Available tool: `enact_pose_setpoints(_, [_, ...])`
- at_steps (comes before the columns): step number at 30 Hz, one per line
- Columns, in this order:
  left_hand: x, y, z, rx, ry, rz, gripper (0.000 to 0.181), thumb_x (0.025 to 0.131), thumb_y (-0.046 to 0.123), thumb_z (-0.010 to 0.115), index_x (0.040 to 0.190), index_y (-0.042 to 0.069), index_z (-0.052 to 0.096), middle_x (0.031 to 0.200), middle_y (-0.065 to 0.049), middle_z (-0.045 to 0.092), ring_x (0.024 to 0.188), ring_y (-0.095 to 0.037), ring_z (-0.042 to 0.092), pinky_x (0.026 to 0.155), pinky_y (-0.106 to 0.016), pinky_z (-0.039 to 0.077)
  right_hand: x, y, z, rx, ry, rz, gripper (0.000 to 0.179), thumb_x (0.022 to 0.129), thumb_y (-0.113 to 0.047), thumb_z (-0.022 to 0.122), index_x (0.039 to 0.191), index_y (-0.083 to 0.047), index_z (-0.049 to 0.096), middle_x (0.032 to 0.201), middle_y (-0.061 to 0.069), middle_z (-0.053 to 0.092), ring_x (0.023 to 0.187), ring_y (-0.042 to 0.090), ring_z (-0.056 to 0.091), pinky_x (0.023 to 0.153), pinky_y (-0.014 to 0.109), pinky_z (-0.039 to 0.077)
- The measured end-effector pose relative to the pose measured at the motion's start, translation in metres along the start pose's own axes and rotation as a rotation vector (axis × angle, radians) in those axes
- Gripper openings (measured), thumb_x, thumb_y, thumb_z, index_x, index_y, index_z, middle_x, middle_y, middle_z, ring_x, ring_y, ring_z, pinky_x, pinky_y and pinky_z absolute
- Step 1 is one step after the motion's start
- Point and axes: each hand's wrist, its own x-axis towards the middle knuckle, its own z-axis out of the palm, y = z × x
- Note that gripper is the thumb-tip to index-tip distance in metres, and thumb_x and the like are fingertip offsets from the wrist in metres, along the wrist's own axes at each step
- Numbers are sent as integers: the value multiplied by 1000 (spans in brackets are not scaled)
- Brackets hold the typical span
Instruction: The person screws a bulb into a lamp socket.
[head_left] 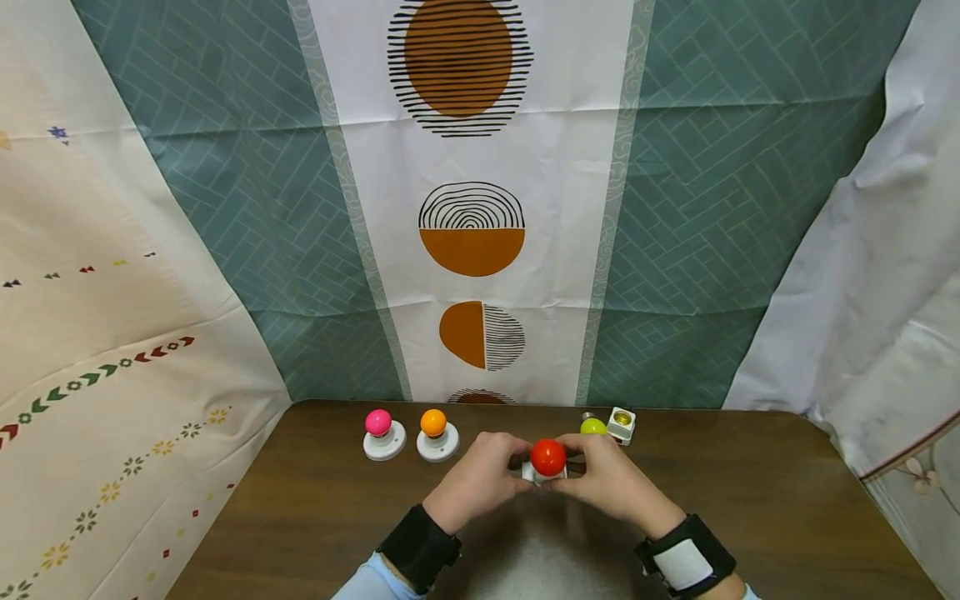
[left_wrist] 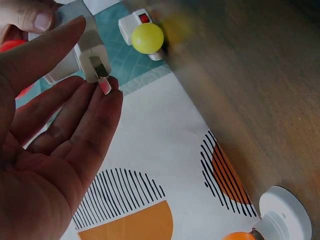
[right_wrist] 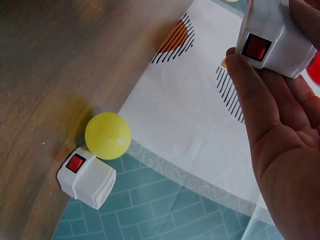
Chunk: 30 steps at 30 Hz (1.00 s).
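Note:
Between both hands is a white lamp socket (right_wrist: 277, 37) with a red rocker switch (right_wrist: 257, 47) on its side. A red bulb (head_left: 549, 457) sits on the socket, upright in the head view. My left hand (head_left: 483, 473) grips the socket from the left, thumb on one face and fingers beneath, as the left wrist view shows. From the other side my right hand (head_left: 613, 487) holds it with thumb and fingers. A metal tab (left_wrist: 104, 85) sticks out of the socket near the left fingertips.
Behind the right hand, a yellow-green bulb (head_left: 593, 427) lies beside a second white socket (head_left: 622, 427). At the back left stand a pink bulb (head_left: 378, 422) and an orange bulb (head_left: 432, 422) in round white holders. A patterned cloth (head_left: 555, 250) hangs behind the wooden table (head_left: 300, 517).

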Motion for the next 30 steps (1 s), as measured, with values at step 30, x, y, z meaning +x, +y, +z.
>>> enact_pose_setpoints(30, [-6, -8, 5, -36, 253, -134, 21, 68, 21, 83, 86, 14, 75, 77, 7, 71, 66, -2, 60, 63, -16, 52, 3, -6, 0, -48, 122, 38, 51, 74, -20, 79, 121, -17, 61, 119, -3, 64, 106, 16, 62, 86, 33, 54])
